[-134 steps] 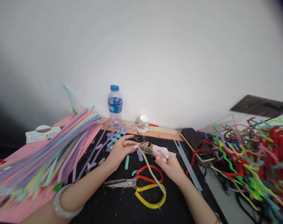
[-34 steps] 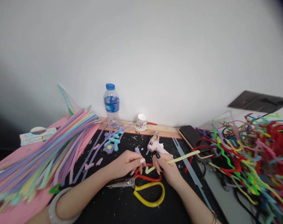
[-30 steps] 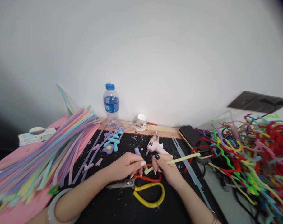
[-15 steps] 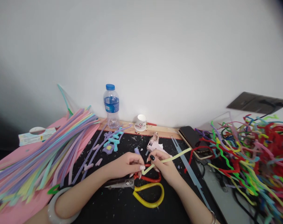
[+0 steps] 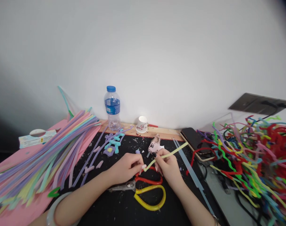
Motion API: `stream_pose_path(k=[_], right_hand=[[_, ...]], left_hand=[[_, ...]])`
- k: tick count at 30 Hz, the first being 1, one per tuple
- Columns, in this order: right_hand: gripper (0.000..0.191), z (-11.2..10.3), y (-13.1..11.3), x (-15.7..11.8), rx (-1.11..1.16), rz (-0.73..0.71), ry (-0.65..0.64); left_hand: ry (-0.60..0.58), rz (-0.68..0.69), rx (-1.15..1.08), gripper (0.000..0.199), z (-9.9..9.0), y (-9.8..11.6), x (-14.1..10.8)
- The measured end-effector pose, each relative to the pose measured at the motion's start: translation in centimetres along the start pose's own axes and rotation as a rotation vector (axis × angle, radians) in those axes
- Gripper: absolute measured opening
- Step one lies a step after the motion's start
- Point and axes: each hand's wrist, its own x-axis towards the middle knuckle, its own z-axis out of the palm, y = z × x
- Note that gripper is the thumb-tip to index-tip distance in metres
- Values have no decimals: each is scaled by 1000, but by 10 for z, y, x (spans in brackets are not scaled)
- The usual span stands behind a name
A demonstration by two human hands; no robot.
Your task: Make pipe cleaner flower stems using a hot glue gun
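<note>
A pale yellow pipe cleaner [image 5: 172, 153] runs between my two hands above the black work mat [image 5: 133, 205]. My left hand [image 5: 131, 166] pinches its bent lower end between thumb and finger. Further along, my right hand [image 5: 165, 161] grips the same strip, and its free end sticks out to the upper right. Under my hands lie scissors [image 5: 150, 206] with one red and one yellow handle, blades pointing left. Just beyond my right hand is a pinkish-white glue gun [image 5: 154, 146]. A purple and turquoise pipe-cleaner piece [image 5: 113, 146] rests to the left.
Pastel pipe cleaners [image 5: 51, 153] are heaped at the left, with tangled colourful ones [image 5: 256, 163] at the right. A water bottle [image 5: 112, 110] and a paper cup [image 5: 142, 124] stand by the wall. A phone [image 5: 197, 143] and translucent glue sticks [image 5: 190, 168] lie on the right.
My right hand has shifted slightly up and right along the pipe cleaner. The strip's free end has swung a little left and up, and its bend at my left fingers looks wider.
</note>
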Motion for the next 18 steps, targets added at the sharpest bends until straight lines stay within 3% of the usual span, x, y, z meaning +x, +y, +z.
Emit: stream_pose_path(k=[7, 12, 18], right_hand=[[25, 3, 2, 0, 144, 0, 16], [21, 5, -6, -2, 123, -49, 21], [15, 6, -8, -6, 89, -101, 14]], left_hand=[[-30, 87, 216, 18, -1, 4, -1], [55, 124, 173, 16, 1, 0, 0], [142, 33, 60, 20, 2, -5, 4]])
